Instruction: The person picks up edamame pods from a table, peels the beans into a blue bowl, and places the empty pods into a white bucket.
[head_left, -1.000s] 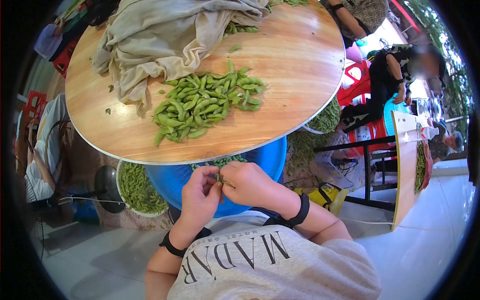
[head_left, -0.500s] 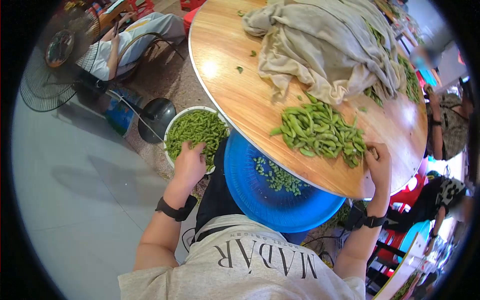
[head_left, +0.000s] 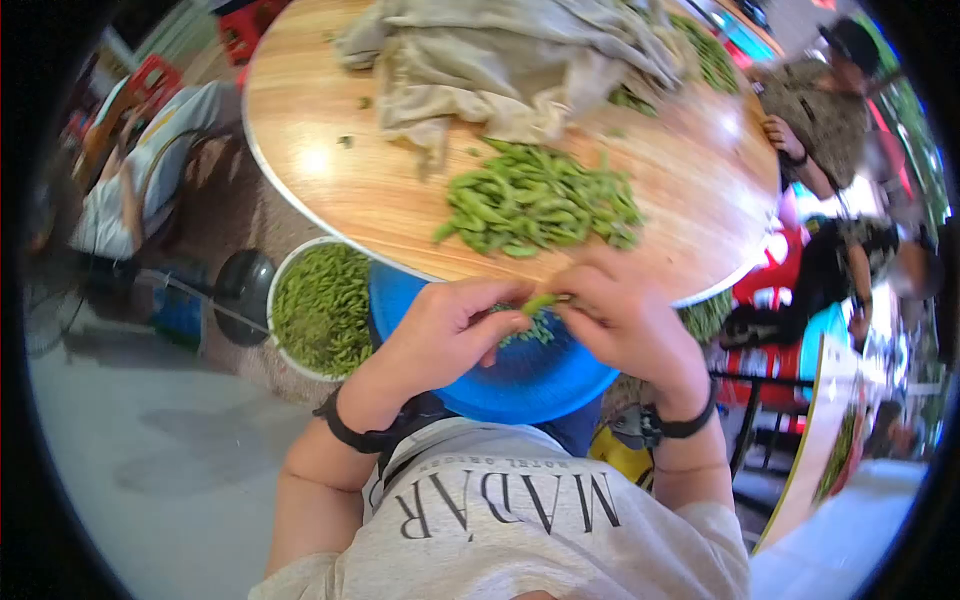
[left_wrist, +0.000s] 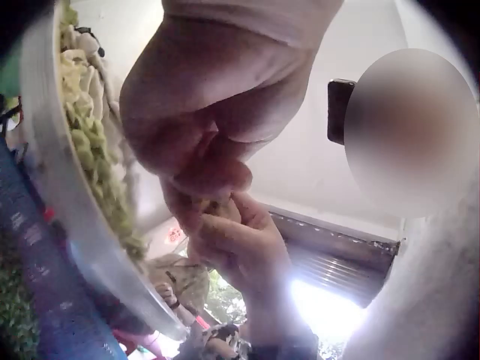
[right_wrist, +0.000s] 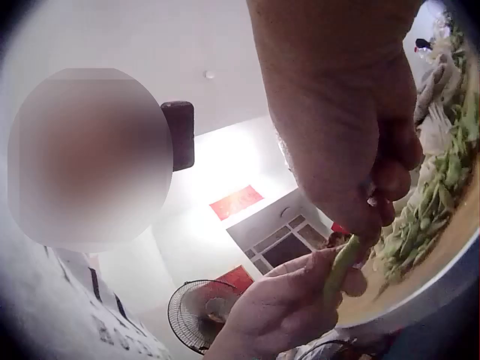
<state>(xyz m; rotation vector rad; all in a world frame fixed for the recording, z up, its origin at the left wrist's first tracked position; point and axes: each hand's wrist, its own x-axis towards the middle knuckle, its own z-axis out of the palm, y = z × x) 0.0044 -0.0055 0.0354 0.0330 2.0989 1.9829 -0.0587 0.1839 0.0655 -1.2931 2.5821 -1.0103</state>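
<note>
A green soybean pod (head_left: 540, 302) is stretched between both hands above the blue basin (head_left: 480, 400). My left hand (head_left: 450, 325) pinches one end between thumb and fingers. The fingers of my right hand (head_left: 630, 310) grip the other end. In the right wrist view the pod (right_wrist: 342, 270) slants up from the left fingers to the right fingertips; in the left wrist view the fingers mostly cover it. Shelled green beans (head_left: 530, 330) show in the basin, partly behind the hands. Just beyond, a heap of soybean pods (head_left: 540, 200) lies on the round wooden table (head_left: 340, 190).
A white tub (head_left: 285, 350) full of green pods stands on the floor left of the basin. Grey-beige cloth (head_left: 500, 80) covers part of the table. The table's metal-edged rim overhangs the basin. Several people sit around, and a side table (head_left: 800, 450) stands at right.
One second ago both hands met over the basin. Half a second ago they were apart, left over the white tub, right at the pod heap. Now they are together again, holding a pod.
</note>
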